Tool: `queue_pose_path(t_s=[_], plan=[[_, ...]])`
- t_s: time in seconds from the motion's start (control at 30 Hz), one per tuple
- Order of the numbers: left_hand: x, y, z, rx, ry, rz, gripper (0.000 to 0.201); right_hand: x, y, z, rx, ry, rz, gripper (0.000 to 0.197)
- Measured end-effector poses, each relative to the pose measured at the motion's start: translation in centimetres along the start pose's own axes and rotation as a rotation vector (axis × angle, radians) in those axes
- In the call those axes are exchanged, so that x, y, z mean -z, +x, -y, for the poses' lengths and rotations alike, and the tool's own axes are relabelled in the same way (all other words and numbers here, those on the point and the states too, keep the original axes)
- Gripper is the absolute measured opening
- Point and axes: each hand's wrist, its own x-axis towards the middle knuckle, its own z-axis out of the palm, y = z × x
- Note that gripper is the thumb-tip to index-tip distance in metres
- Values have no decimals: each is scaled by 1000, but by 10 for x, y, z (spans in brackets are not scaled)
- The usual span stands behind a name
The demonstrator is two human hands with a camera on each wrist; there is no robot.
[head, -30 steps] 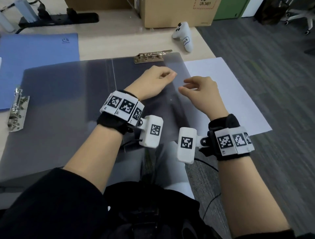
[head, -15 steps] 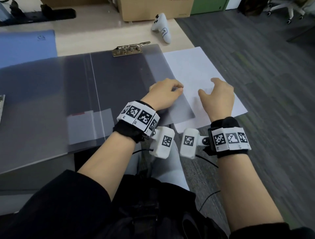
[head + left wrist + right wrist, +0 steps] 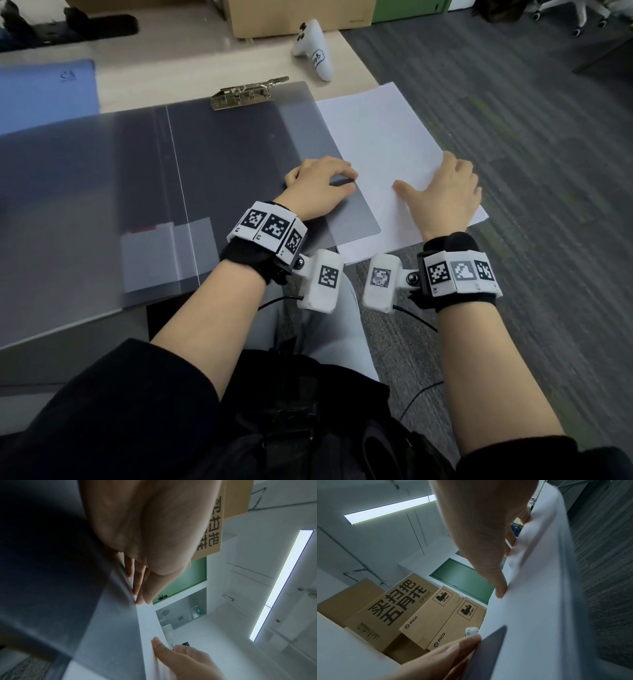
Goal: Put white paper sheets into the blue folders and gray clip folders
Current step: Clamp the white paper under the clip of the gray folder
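Observation:
The open gray clip folder (image 3: 222,171) lies flat on the table with its metal clip (image 3: 250,92) at the far edge. White paper sheets (image 3: 376,137) lie to its right, partly under the folder's right edge and hanging past the table. My left hand (image 3: 322,181) is arched over that edge, and its fingertips (image 3: 139,596) touch where folder meets paper. My right hand (image 3: 424,174) grips the paper's right side, thumb (image 3: 498,588) on top and fingers wrapped round the edge. A blue folder (image 3: 44,92) lies at the far left.
A white controller (image 3: 315,48) stands on the table behind the folder, next to cardboard boxes (image 3: 301,17). A clear pocket (image 3: 164,253) sits on the folder's near part. Gray carpet floor (image 3: 513,171) lies to the right, below the overhanging paper.
Both hands came nearer to me and to the right. The left one settled on the folder's right edge. The right one landed on the paper and closed on its right side.

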Motion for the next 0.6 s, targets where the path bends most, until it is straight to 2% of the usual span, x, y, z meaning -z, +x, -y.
queue_pose_path(t_s=[0.13, 0.33, 0.6], plan=[[0, 0, 1, -2, -29, 6, 26, -2, -1, 0, 19, -15, -21, 75], [0, 0, 3, -8, -33, 20, 26, 2, 1, 4, 22, 0, -48, 62], [0, 1, 6, -18, -49, 27, 26, 5, 8, 4, -63, 25, 22, 72]])
